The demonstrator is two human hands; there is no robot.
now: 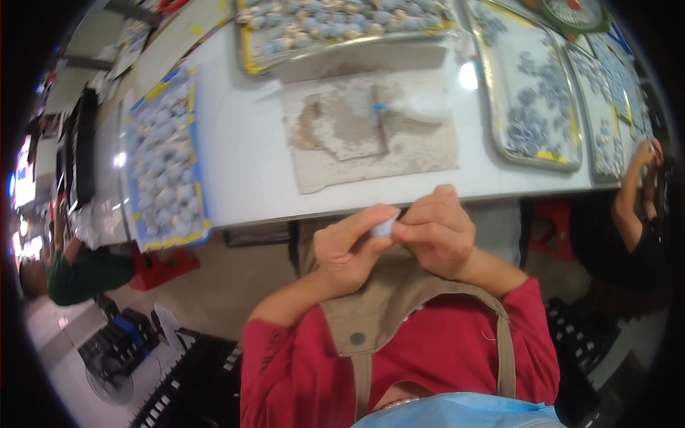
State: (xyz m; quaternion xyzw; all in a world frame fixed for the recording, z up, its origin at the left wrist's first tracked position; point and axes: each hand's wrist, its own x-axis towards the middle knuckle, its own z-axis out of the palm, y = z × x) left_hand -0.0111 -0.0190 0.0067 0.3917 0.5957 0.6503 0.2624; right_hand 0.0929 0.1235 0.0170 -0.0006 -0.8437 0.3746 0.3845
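Observation:
My left hand (349, 246) and my right hand (437, 230) meet close to my chest, just below the near edge of the white table (242, 164). Both pinch one small pale blue-white piece (383, 228) between thumb and fingertips. A stained grey cloth mat (371, 128) lies on the table straight ahead, with a small blue-capped clear item (410, 108) on it. I wear a red shirt and a tan apron.
Metal trays hold several small blue-white pieces: one at the left (165, 160), one at the far edge (335, 25), two at the right (531, 85). A person in green (78, 271) sits at the left, another person's arm (635, 192) at the right. Black crates stand on the floor.

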